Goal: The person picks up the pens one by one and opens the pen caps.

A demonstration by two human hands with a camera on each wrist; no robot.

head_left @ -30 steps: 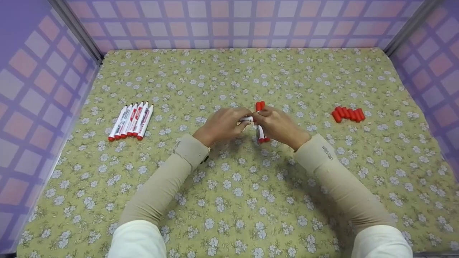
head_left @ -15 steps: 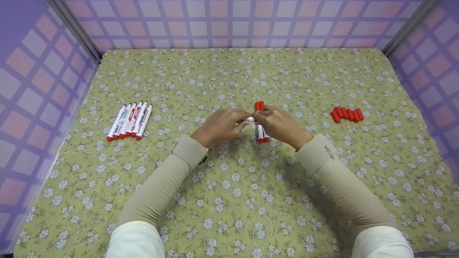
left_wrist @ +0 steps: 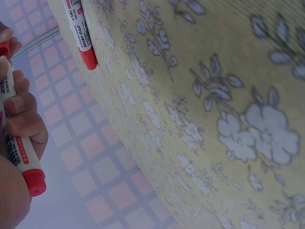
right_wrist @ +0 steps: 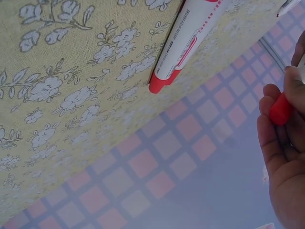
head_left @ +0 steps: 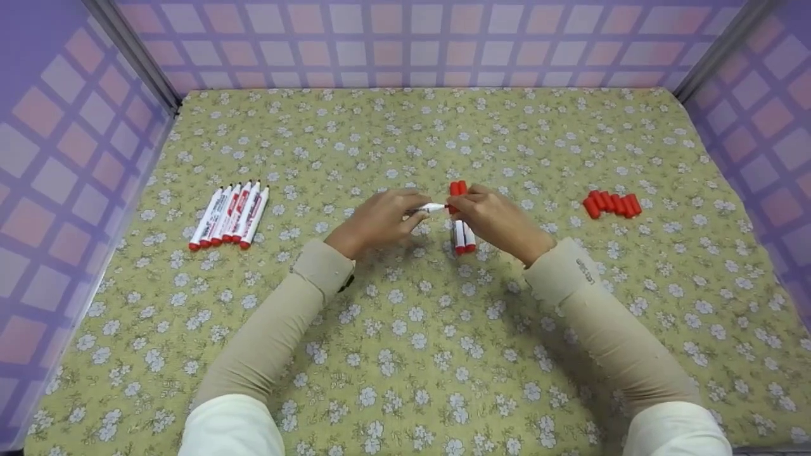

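Observation:
My left hand grips a white marker with a red end plug; its tapered neck points right. In the left wrist view the fingers wrap this marker's barrel. My right hand pinches a red marker cap between thumb and fingers. Marker neck and cap face each other almost in line; whether the tip is still inside the cap's mouth I cannot tell. Just beneath the right hand, two capped markers lie side by side on the cloth, partly hidden by the fingers.
Several uncapped markers lie in a row at the left, dark tips pointing away. Loose red caps sit grouped at the right. A floral cloth covers the table, with checked panels around its back and sides.
My left hand has drawn slightly left with the marker, baring its white tapered neck beside the cap. The right hand stays nearly in place.

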